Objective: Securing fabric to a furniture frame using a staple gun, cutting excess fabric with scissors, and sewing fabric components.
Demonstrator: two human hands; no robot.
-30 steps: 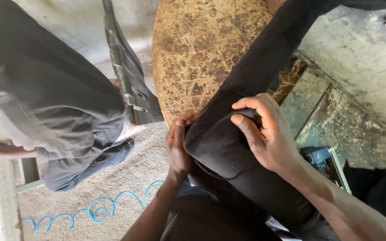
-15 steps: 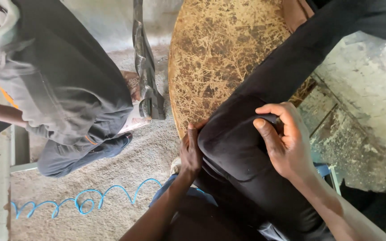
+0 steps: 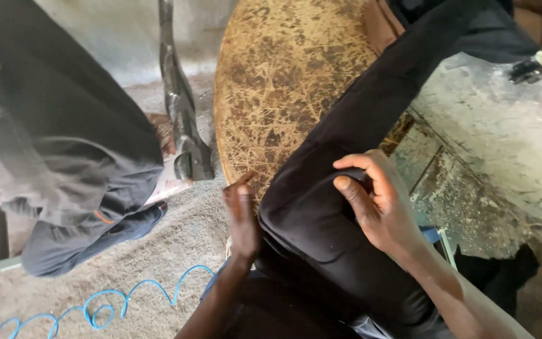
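Note:
A black garment (image 3: 346, 157) lies stretched across a round, scratched brown table top (image 3: 283, 81) and runs down toward me. My right hand (image 3: 377, 207) rests on top of the cloth with thumb and fingers pinching a fold of it. At the table's near rim my left hand (image 3: 241, 216) presses flat against the garment's left edge, fingers pointing up.
Another person in dark grey clothes (image 3: 51, 157) crouches at the left on the gritty floor. A dark metal tool (image 3: 183, 125) stands upright beside the table. A coiled blue hose (image 3: 108, 307) lies on the floor. A worn concrete surface (image 3: 503, 138) is at the right.
The view has shifted, so the table and garment sit further right and higher. My hands stay on the black cloth; my right thumb has moved closer to the fingers.

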